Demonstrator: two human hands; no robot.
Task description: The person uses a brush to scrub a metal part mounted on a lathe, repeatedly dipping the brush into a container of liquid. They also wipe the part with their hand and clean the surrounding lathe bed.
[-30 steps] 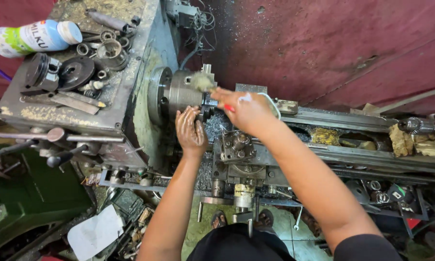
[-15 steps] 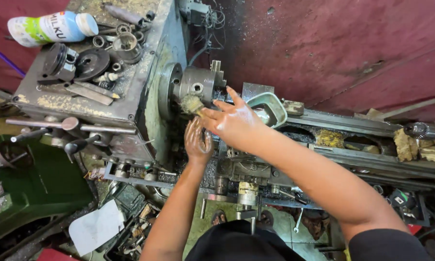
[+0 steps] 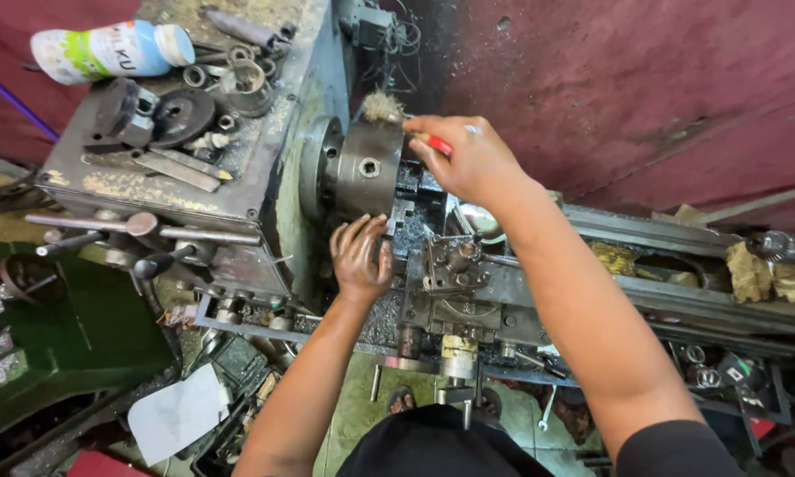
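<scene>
My right hand (image 3: 468,159) grips a small brush with a red handle (image 3: 439,144), and its dirty bristles (image 3: 381,106) touch the far top of the lathe's steel chuck (image 3: 362,168). My left hand (image 3: 360,256) rests with bent fingers against the chuck's near lower side, holding nothing. Metal chips cover the bed just below the chuck. The tool post (image 3: 455,261) on the carriage stands right of my left hand.
A grey headstock top (image 3: 168,141) carries gears, rings and a lying white-blue-green bottle (image 3: 110,49). Levers (image 3: 132,230) stick out on its front. The lathe bed (image 3: 680,265) runs right under a dark red wall. A green bin (image 3: 71,344) and white sheet (image 3: 175,415) lie below left.
My right hand moved the brush from the chuck's near front up to its far top. My left hand stayed at the chuck's lower side. The view shifted slightly.
</scene>
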